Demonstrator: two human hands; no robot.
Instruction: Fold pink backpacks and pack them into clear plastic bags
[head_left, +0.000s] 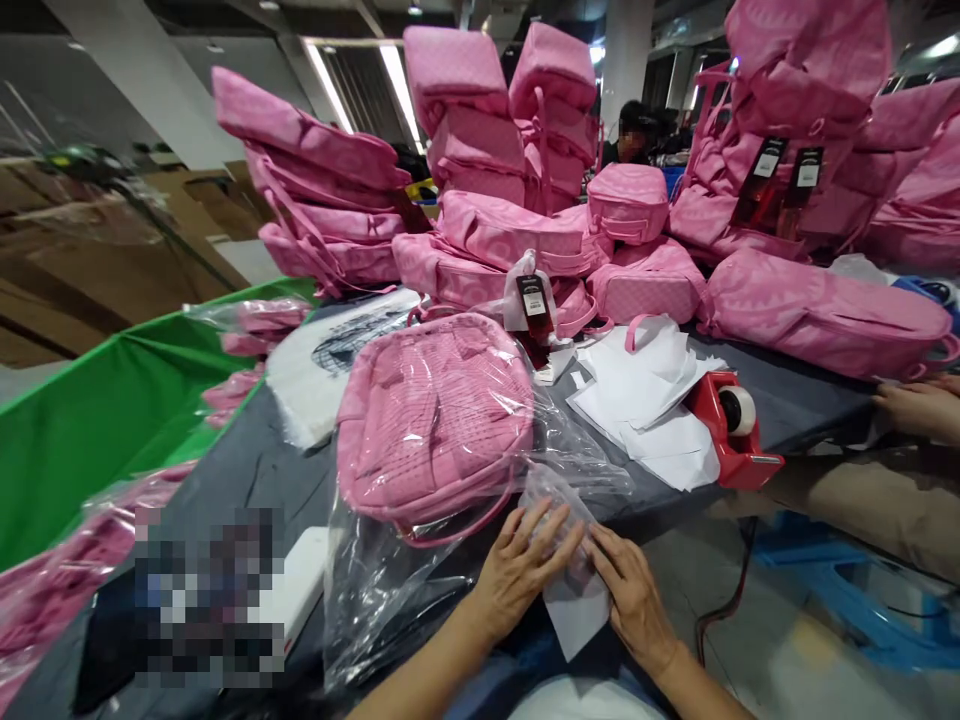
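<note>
Near the table's front edge, a sheet of thin white paper (576, 610) is folded around something pinkish that I cannot make out. My left hand (514, 570) lies over the paper, fingers bent across it and slightly apart, holding it. From the other side my right hand (634, 600) grips the paper's edge between thumb and fingers. Just left of the paper lies a pink backpack (439, 415) in a clear plastic bag (375, 600), its top handle towards me. Behind it is a black hang tag (534, 300) with a white label, lying on a small white pouch.
Pink backpacks (322, 180) stand in stacks along the back. White sheets (649, 400) and a red tape dispenser (735, 430) lie to the right. A green bin (150, 390) borders the table's left. Another person's hand (919, 405) is at the right; a blue stool (847, 590) stands below.
</note>
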